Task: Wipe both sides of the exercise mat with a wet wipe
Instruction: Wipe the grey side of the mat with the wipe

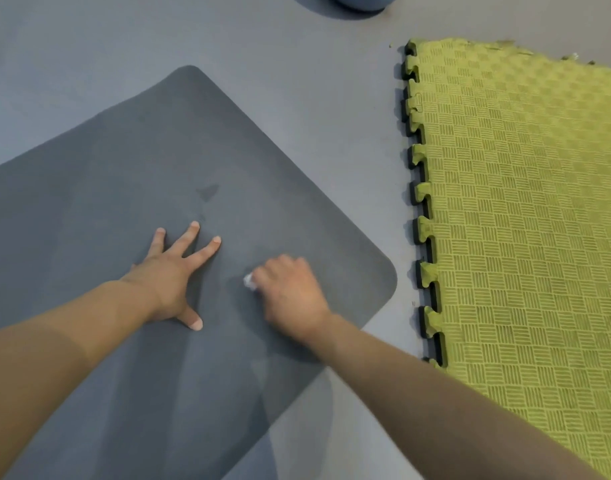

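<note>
A dark grey exercise mat [200,140] with rounded corners lies flat on the floor, running from the lower left up to the middle. My left hand [174,275] presses flat on it with fingers spread. Just to the right, my right hand [290,292] grips a small white wet wipe [249,281] against the mat; only a bit of the wipe shows past the fingers. Darker damp patches mark the mat above my left hand.
A yellow-green interlocking foam tile [526,209] with a woven pattern and black toothed edge covers the floor at right. A round blue-grey object [357,1] sits at the top edge. Grey floor [89,57] surrounds the mat.
</note>
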Demonstrator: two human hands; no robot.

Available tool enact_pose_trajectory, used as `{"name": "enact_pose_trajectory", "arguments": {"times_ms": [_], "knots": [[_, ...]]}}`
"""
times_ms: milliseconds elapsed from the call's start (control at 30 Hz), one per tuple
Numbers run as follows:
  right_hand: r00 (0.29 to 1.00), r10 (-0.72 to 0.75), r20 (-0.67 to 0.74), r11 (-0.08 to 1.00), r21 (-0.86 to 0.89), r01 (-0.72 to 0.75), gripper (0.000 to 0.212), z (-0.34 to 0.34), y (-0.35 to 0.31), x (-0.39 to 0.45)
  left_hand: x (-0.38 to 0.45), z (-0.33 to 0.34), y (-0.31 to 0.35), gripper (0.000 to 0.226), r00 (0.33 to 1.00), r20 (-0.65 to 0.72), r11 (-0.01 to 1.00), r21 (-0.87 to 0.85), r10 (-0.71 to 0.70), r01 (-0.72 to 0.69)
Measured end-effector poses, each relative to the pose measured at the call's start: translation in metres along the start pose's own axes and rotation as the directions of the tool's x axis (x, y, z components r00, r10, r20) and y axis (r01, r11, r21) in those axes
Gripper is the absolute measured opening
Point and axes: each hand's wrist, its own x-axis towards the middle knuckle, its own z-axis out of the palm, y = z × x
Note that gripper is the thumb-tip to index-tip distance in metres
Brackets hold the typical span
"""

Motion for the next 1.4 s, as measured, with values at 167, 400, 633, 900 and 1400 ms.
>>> {"name": "enact_pose_trajectory", "arguments": {"times_ms": [167, 400, 633, 900, 1400], "knots": [[0.859, 0.463, -0.218, 0.862, -0.113, -0.494, 0.006, -0.019, 0.084, 0.032, 0.000, -0.001, -0.001, 0.150, 1.000, 0.016, 1.000, -0.006, 0.011, -0.011], [0.916, 0.389, -0.099, 0.921, 0.031, -0.387, 0.014, 0.012, -0.014, 0.039, 0.000, -0.007, -0.003, 0.150, 0.999, 0.049, 1.000, -0.005, 0.011, -0.011], [0.993, 0.078, -0.090, 0.990, -0.109, -0.087, 0.009, 0.006, 0.021, 0.052, 0.004, -0.002, -0.005, 0.149, 0.998, 0.065, 0.998, -0.054, 0.016, -0.012], [0.877, 0.437, -0.202, 0.893, -0.018, -0.449, 0.017, 0.008, 0.023, 0.072, 0.006, 0.002, -0.008, 0.150, 0.998, 0.057, 0.997, -0.080, 0.006, -0.001], [0.938, 0.134, 0.321, 0.990, -0.095, -0.109, 0.047, 0.007, -0.053, 0.084, 0.003, 0.001, -0.013, 0.151, 0.998, 0.026, 0.989, -0.138, 0.050, -0.046]]}}
